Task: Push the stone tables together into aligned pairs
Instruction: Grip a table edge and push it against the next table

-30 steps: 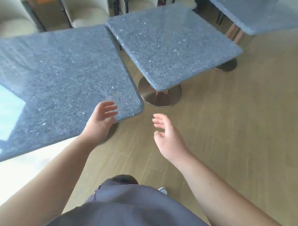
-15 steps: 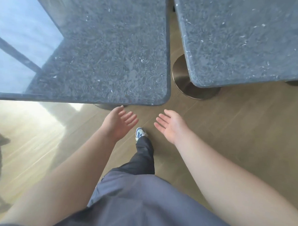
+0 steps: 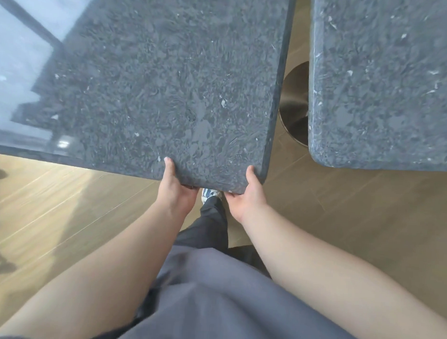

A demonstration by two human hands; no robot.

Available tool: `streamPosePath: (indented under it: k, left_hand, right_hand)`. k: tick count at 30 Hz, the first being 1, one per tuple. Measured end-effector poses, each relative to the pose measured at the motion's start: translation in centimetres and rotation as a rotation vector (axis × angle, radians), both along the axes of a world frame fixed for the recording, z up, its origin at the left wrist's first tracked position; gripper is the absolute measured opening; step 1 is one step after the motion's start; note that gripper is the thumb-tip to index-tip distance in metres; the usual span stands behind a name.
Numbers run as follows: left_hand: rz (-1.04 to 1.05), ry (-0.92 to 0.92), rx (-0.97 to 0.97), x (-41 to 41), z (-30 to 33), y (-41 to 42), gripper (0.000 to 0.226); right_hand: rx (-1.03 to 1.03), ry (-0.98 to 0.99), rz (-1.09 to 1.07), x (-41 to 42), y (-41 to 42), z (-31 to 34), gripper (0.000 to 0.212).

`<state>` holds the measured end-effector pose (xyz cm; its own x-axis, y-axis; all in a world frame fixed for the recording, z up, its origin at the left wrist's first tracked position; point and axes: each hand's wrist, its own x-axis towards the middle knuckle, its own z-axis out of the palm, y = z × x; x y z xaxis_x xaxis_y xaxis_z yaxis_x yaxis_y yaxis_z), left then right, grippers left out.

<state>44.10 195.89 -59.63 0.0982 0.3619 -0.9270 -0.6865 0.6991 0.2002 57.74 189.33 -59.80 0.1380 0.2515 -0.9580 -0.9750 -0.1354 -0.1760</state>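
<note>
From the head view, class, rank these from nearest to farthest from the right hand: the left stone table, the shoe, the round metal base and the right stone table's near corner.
1. Left stone table: gripped by the right hand.
2. Shoe: just left, on the floor.
3. Right stone table near corner and round metal base: across the gap; too close to call.

floor [image 3: 342, 211]: light wood planks, sunlit at left.
left table [image 3: 170, 78]: dark speckled stone top, stood on the floor.
right table [image 3: 385, 86]: same stone, apart from the left one; its round metal base [image 3: 294, 103] rested on the floor.
</note>
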Motion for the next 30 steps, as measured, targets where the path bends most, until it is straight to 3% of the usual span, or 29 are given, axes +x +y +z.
streamPosePath:
  k: [4, 11, 19, 30]
  left_hand:
    - [0.011, 0.032, -0.016, 0.6, 0.1, 0.0, 0.042]
    - [0.008, 0.177, -0.108, 1.3, 1.0, 0.5, 0.043]
    - [0.015, 0.275, -0.145, 2.4, 2.0, 0.3, 0.064]
    - [0.076, 0.216, -0.142, 11.4, 2.3, -0.1, 0.059]
  right_hand:
    - [0.004, 0.025, -0.022, 0.1, 0.1, -0.2, 0.053]
    - [0.023, 0.103, 0.031, 1.3, -0.2, 0.1, 0.056]
    - [0.008, 0.177, 0.156, 3.2, -0.3, 1.2, 0.060]
    - [-0.013, 0.166, 0.247, 12.4, 0.5, -0.5, 0.069]
